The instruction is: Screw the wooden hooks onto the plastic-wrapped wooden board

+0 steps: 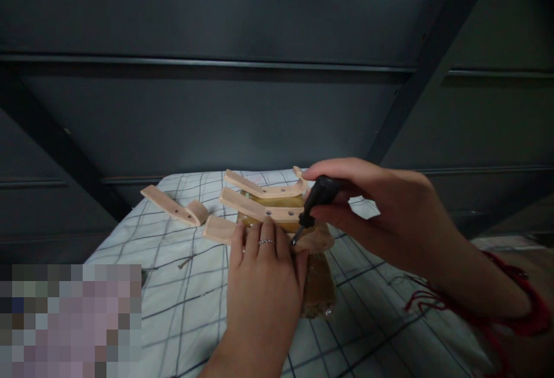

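Observation:
My right hand [389, 210] grips the black handle of a screwdriver [324, 190], thumb and fingers closed round it. The screwdriver is tilted, and its metal tip meets the nearest pale wooden hook [220, 230] beside my left fingers. My left hand [265, 280], with a ring on one finger, holds that hook down, fingers over it and thumb on its near side. Under it lies a brown, shiny board [319, 291], apparently wrapped in clear film. Beyond my fingers, a second wooden hook [249, 203] and a third wooden hook [246, 183] lie across the board, each showing two holes.
Another wooden hook [163, 201] lies apart on the left of the white checked cloth [173, 303]. A dark panelled wall [216, 118] rises right behind the cloth-covered surface. Red cords [519, 309] hang from my right wrist. The lower left corner is pixelated.

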Action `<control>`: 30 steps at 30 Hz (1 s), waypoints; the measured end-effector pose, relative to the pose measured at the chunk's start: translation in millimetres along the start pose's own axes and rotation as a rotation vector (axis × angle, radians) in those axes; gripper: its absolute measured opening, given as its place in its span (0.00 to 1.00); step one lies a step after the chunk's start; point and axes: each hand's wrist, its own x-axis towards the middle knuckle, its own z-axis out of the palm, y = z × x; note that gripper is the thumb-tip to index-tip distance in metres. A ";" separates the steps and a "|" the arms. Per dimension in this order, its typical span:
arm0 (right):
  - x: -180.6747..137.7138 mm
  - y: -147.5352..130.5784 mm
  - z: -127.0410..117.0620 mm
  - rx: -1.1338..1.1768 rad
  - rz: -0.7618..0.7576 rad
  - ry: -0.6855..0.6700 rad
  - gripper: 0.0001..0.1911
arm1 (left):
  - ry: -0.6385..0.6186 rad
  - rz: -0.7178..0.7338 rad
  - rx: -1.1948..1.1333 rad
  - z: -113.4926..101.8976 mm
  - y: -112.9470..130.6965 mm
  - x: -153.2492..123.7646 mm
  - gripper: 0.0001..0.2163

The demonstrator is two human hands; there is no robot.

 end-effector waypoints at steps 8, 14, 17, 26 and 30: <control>0.4 -2.0 10.6 0.053 0.079 0.112 0.10 | -0.007 0.001 -0.006 -2.4 -0.3 0.1 0.16; -0.3 1.3 6.9 0.033 0.010 0.039 0.12 | -0.003 0.002 0.004 -1.7 -0.2 0.0 0.16; -0.3 2.4 1.4 0.029 -0.031 -0.033 0.16 | 0.023 0.000 0.003 -1.0 -0.2 -0.2 0.16; -2.0 2.7 -1.1 0.012 -0.003 -0.021 0.15 | 0.041 0.006 -0.002 -0.7 0.0 -0.6 0.16; -0.4 -0.5 0.3 0.024 0.023 0.006 0.10 | 0.026 0.007 -0.002 -1.1 0.1 -0.5 0.16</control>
